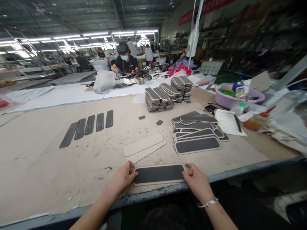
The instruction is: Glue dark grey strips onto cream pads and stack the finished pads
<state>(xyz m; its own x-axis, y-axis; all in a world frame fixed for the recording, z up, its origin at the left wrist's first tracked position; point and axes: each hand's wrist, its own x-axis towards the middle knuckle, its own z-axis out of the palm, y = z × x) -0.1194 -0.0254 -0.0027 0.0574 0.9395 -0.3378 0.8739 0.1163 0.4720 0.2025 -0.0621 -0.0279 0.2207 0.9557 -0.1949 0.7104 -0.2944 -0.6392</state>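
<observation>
A long dark panel with a beige border (pixel 159 174) lies at the table's near edge. My left hand (pixel 125 175) pinches its left end between thumb and fingers. At the right end, my right hand (pixel 194 177) closes on the border, with a bracelet at the wrist. Just beyond are two overlapping plain beige strips (pixel 144 145). A loose pile of bordered dark panels (pixel 197 145) sits to the right of them. Several dark strips without a border (pixel 90 125) stand in a row at the left.
Neat stacks of panels (pixel 164 95) rise at the back middle, with two small dark scraps (pixel 159 122) before them. A purple basin (pixel 256 96), a notebook (pixel 229 121) and a bottle (pixel 256 120) are at the right. Across the table sits a person (pixel 124 62).
</observation>
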